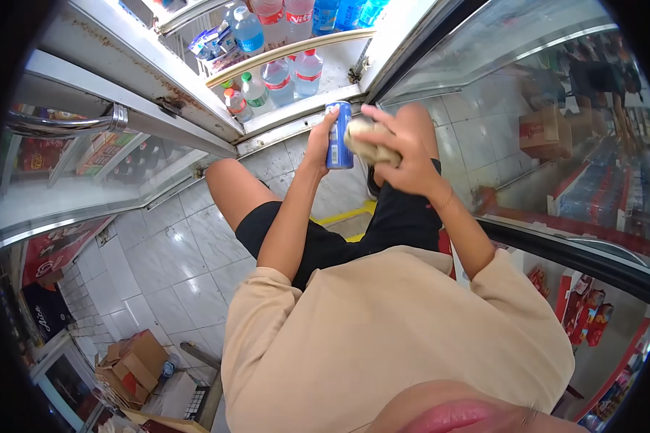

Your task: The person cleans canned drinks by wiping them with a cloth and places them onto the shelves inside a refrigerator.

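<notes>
Cloth (373, 150) partly hidden by right hand (412, 160); blue can (344, 141) too small to read; upper bottles (299, 17) cropped.

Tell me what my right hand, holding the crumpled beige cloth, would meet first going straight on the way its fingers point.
Probably the blue cylindrical metal can in your left hand: the cloth in your right hand overlaps the can's edge in view, though depth leaves actual contact unclear.

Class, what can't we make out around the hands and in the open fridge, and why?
All in the head view:
The blue can: far side turned away; the left hand covers part of it.
The pale cloth: partly behind the right hand.
The red-labelled upper-shelf bottles: tops cut off by the picture's top edge.
The lower-shelf bottles: label print too small.
</notes>
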A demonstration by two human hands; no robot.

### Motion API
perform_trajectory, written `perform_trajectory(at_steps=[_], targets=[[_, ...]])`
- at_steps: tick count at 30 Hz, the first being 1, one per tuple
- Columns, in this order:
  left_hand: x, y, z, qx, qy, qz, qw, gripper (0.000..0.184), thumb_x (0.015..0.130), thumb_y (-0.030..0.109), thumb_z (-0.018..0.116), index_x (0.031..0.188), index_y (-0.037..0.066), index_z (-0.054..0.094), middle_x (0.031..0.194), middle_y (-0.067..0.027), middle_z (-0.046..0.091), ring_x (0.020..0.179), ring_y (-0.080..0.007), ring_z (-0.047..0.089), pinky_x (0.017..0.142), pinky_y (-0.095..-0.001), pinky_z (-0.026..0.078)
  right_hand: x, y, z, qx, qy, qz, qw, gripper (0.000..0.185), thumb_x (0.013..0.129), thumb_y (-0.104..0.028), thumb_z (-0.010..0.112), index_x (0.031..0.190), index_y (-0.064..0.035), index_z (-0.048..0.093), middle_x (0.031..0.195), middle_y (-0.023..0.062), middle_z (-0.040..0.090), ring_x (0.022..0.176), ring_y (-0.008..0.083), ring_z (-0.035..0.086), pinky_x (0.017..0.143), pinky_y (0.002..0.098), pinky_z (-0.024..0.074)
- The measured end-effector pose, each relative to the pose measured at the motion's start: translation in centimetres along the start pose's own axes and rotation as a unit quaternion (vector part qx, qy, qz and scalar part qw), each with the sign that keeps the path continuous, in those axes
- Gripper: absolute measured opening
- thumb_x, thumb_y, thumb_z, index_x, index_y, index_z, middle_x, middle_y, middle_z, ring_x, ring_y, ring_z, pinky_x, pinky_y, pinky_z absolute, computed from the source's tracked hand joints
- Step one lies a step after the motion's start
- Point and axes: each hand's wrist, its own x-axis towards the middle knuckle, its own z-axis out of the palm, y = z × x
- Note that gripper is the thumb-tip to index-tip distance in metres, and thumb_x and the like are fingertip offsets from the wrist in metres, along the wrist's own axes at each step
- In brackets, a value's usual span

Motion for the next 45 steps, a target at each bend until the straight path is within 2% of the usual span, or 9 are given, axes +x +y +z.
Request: perform_trajectory(at_steps=[5, 8, 11, 18, 22, 30, 37, 40, 45], targets=[[-0.9, -1.1, 1.4, -0.053, -0.056, -0.025, 0.997, 0.067, 0.105, 0.062, 0.030, 0.130, 0.007, 0.061, 0.122, -0.0130, 0.069, 0.106, -0.0255, 0.071, 0.090, -0.0376, 0.060, 0.5, 3.8, 3.5, -0.071, 0.059, 0.043, 0.995, 0.055, 0.072, 0.003, 0.066, 0.123, -0.0162, 0.074, 0.141, 0.0187, 0.055, 0.123, 0.0375, 0.057, 0.105, 0.0418, 0.0467], [0.9, -1.6, -2.1, -0.108, -0.011, -0.012, 0.994, 0.057, 0.105, 0.059, 0.037, 0.113, 0.008, 0.062, 0.104, -0.0109, 0.069, 0.086, -0.0211, 0.071, 0.080, -0.0398, 0.062, -1.2, 3.1, 5.6, -0.132, 0.043, -0.010, 0.990, 0.051, 0.072, 0.002, 0.068, 0.119, -0.0169, 0.075, 0.134, 0.0172, 0.057, 0.116, 0.0370, 0.056, 0.104, 0.0433, 0.0461], [1.2, -0.8, -3.1, -0.059, 0.090, 0.059, 0.992, 0.052, 0.105, 0.059, 0.041, 0.105, 0.009, 0.060, 0.096, -0.0096, 0.067, 0.076, -0.0209, 0.068, 0.074, -0.0425, 0.062, -2.8, 0.8, 5.1, 0.048, -0.105, 0.023, 0.993, 0.050, 0.070, 0.003, 0.068, 0.116, -0.0149, 0.075, 0.136, 0.0169, 0.056, 0.120, 0.0365, 0.057, 0.106, 0.0424, 0.0458], [-1.5, -0.2, 1.4, -0.115, 0.013, 0.007, 0.993, 0.066, 0.105, 0.064, 0.033, 0.128, 0.007, 0.058, 0.118, -0.0131, 0.069, 0.103, -0.0273, 0.070, 0.082, -0.0430, 0.062, 1.1, 2.2, 2.2, 0.005, 0.095, 0.043, 0.995, 0.055, 0.069, 0.007, 0.059, 0.118, -0.0124, 0.075, 0.137, 0.0141, 0.057, 0.124, 0.0345, 0.058, 0.103, 0.0395, 0.0495], [-0.9, -1.9, 1.8, -0.118, 0.027, 0.040, 0.992, 0.069, 0.107, 0.062, 0.028, 0.133, 0.004, 0.056, 0.122, -0.0151, 0.068, 0.103, -0.0271, 0.071, 0.086, -0.0442, 0.060, 1.4, 4.4, 3.3, -0.054, 0.055, 0.029, 0.997, 0.052, 0.070, 0.008, 0.061, 0.116, -0.0126, 0.074, 0.136, 0.0124, 0.058, 0.121, 0.0346, 0.059, 0.102, 0.0402, 0.0498], [2.8, -1.6, -4.0, -0.101, 0.161, 0.123, 0.974, 0.048, 0.101, 0.048, 0.061, 0.118, 0.004, 0.057, 0.095, -0.0166, 0.068, 0.083, -0.0310, 0.071, 0.075, -0.0490, 0.062, -2.5, 1.7, 3.1, -0.016, -0.090, 0.065, 0.994, 0.035, 0.075, 0.000, 0.065, 0.107, -0.0104, 0.075, 0.119, 0.0122, 0.064, 0.113, 0.0317, 0.061, 0.098, 0.0390, 0.0505], [-1.5, -0.6, 2.5, -0.057, 0.022, -0.006, 0.998, 0.058, 0.102, 0.061, 0.042, 0.114, 0.008, 0.063, 0.096, -0.0085, 0.072, 0.075, -0.0203, 0.071, 0.070, -0.0330, 0.060, 1.0, 3.8, 2.6, 0.011, 0.103, 0.060, 0.993, 0.045, 0.074, 0.005, 0.062, 0.116, -0.0086, 0.073, 0.127, 0.0145, 0.060, 0.118, 0.0325, 0.061, 0.101, 0.0387, 0.0495], [-1.3, -0.6, 2.1, -0.119, 0.039, -0.056, 0.991, 0.056, 0.103, 0.059, 0.041, 0.114, 0.008, 0.062, 0.094, -0.0111, 0.072, 0.075, -0.0213, 0.071, 0.069, -0.0347, 0.060, -0.7, 3.3, 4.6, -0.098, 0.090, 0.055, 0.990, 0.044, 0.074, 0.005, 0.063, 0.114, -0.0093, 0.073, 0.127, 0.0141, 0.059, 0.116, 0.0335, 0.061, 0.101, 0.0404, 0.0494], [0.5, 0.2, -2.2, -0.104, 0.028, 0.030, 0.994, 0.055, 0.103, 0.059, 0.043, 0.112, 0.007, 0.060, 0.095, -0.0136, 0.070, 0.074, -0.0213, 0.068, 0.074, -0.0372, 0.061, -4.2, 0.2, 4.8, 0.141, -0.035, 0.147, 0.978, 0.041, 0.077, 0.003, 0.063, 0.114, -0.0102, 0.073, 0.123, 0.0130, 0.058, 0.114, 0.0287, 0.062, 0.097, 0.0340, 0.0499]])
